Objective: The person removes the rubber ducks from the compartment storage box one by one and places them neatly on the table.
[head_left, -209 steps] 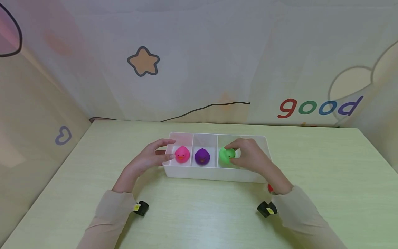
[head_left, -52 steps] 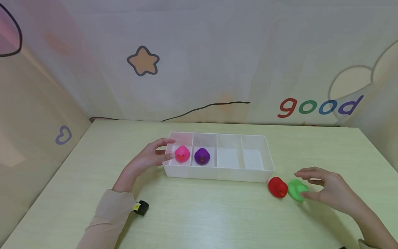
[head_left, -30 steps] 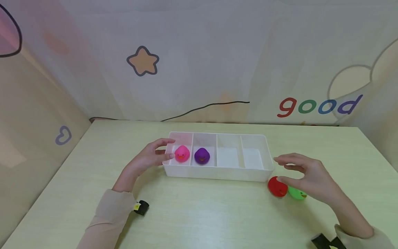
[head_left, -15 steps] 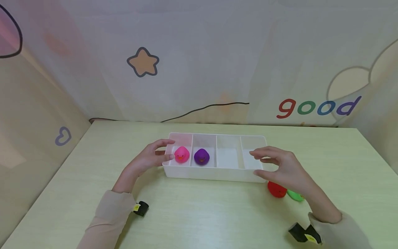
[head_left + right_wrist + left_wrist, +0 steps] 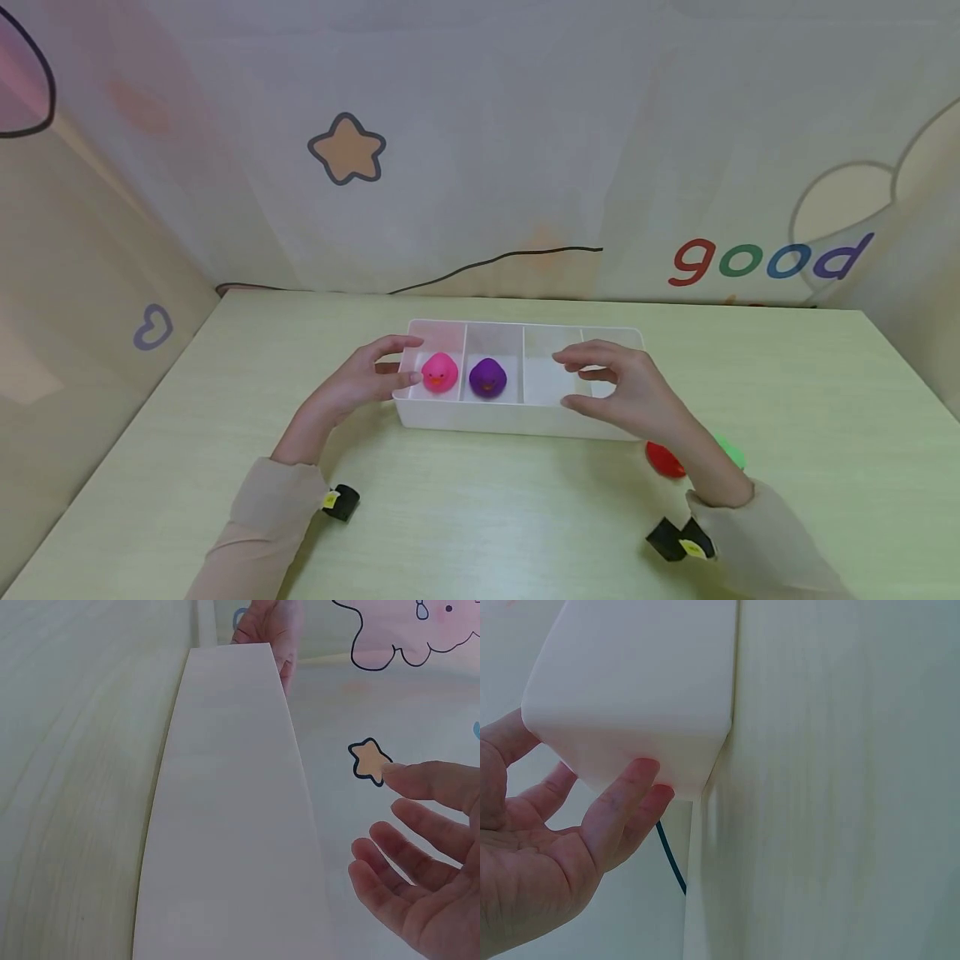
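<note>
A white divided box (image 5: 517,418) lies lengthwise across the table. Its leftmost compartment holds a pink rubber duck (image 5: 439,372), and a purple rubber duck (image 5: 487,377) sits in the one beside it. My left hand (image 5: 367,371) holds the box's left end; in the left wrist view fingertips (image 5: 639,771) touch the end wall. Over the two right compartments hovers my right hand (image 5: 630,387), thumb and fingers spread apart around nothing. Beneath my right forearm, a red rubber duck (image 5: 664,460) and a green rubber duck (image 5: 730,450) are on the table, both partly hidden.
The pale wooden table (image 5: 480,517) ends at a printed cloth backdrop (image 5: 480,167) behind the box. Black wrist cameras (image 5: 341,502) sit at both sleeves.
Seven seconds ago my right hand held the green duck in the third compartment; it now lies outside, right of the red duck. My right hand has since moved back left over the box.
</note>
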